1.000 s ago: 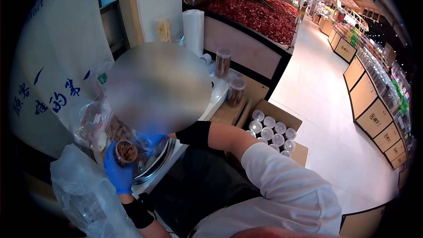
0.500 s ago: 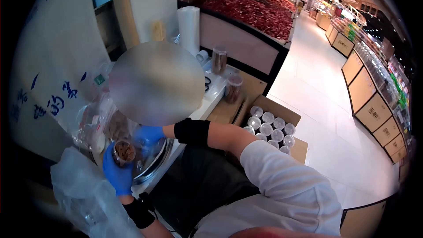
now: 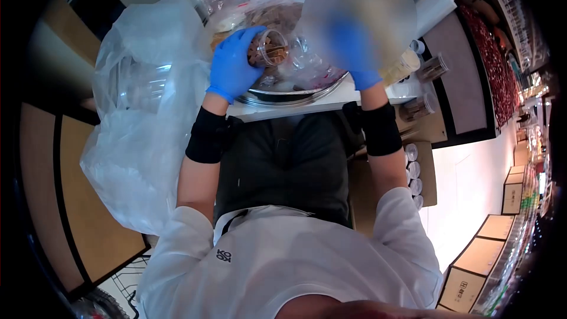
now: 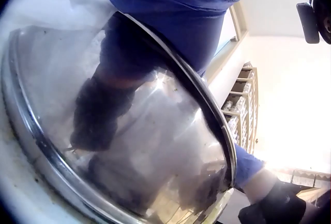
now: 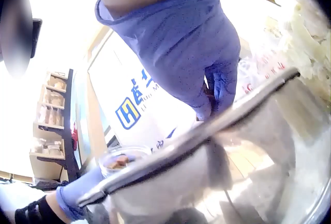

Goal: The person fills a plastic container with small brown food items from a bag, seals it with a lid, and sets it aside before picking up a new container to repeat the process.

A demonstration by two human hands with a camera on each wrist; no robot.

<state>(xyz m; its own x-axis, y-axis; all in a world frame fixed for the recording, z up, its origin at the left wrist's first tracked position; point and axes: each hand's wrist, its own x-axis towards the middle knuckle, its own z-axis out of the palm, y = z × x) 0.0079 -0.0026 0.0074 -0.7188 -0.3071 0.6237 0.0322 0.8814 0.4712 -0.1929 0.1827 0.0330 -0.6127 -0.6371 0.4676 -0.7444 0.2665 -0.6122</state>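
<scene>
The blue-gloved left hand (image 3: 233,65) grips a clear round jar (image 3: 273,48) holding brown pieces, its open mouth tilted toward the head camera. Jar and hand are over the left part of a shiny metal bowl (image 4: 150,136). In the right wrist view the jar (image 5: 123,157) shows just beyond the bowl's rim. The gloved right hand (image 3: 353,53) is at the bowl's right side, apart from the jar and partly behind a blurred patch. Its fingers (image 5: 225,81) bend downward near the rim and pinch something small and dark brown. Plastic bags and brown pieces (image 3: 277,18) lie in the bowl.
A large translucent plastic bag (image 3: 136,124) hangs at the left. On the right are a white roll (image 3: 436,7), filled jars (image 3: 433,67) and a carton (image 3: 426,186) of lidded containers. The white tabletop's edge (image 3: 260,112) runs before the person's lap.
The head view has swung down and around, bringing both arms and the lap into sight. The right hand has moved farther from the jar. The left hand still grips the jar.
</scene>
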